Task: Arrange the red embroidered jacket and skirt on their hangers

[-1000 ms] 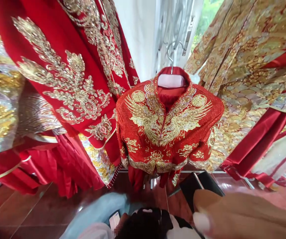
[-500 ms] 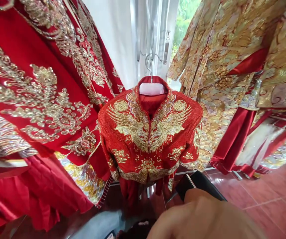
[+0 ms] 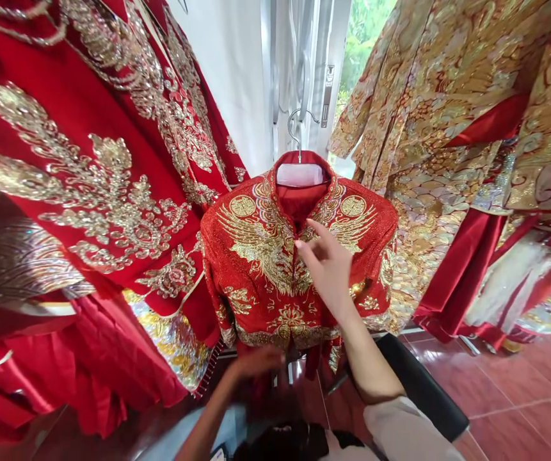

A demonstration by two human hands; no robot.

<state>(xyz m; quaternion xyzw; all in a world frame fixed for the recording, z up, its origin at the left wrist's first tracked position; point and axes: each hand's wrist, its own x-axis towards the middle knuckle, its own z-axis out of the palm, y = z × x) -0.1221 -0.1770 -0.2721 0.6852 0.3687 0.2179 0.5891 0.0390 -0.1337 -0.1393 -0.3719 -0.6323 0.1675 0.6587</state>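
A short red jacket [image 3: 265, 256] with gold embroidered wings and round medallions hangs on a hanger [image 3: 296, 134] with a metal hook. Just below its stand collar, my right hand [image 3: 330, 269] is at the front opening, thumb and index finger apart. I see nothing between those fingers; whether the tips touch the cloth I cannot tell. My left hand [image 3: 260, 362] is low by the jacket's gold-trimmed hem, palm side hidden. Motion smears its fingers.
Red garments with silver beading [image 3: 126, 211] hang close on the left. Gold patterned garments [image 3: 429, 160] hang on the right. Behind the jacket are a white wall [image 3: 227, 57] and a metal frame. A black padded object [image 3: 422, 381] stands on the red tiled floor [image 3: 510, 397].
My right hand has risen from the bottom edge to the jacket's front opening. My left hand has come into view below the hem. The view has shifted slightly left.
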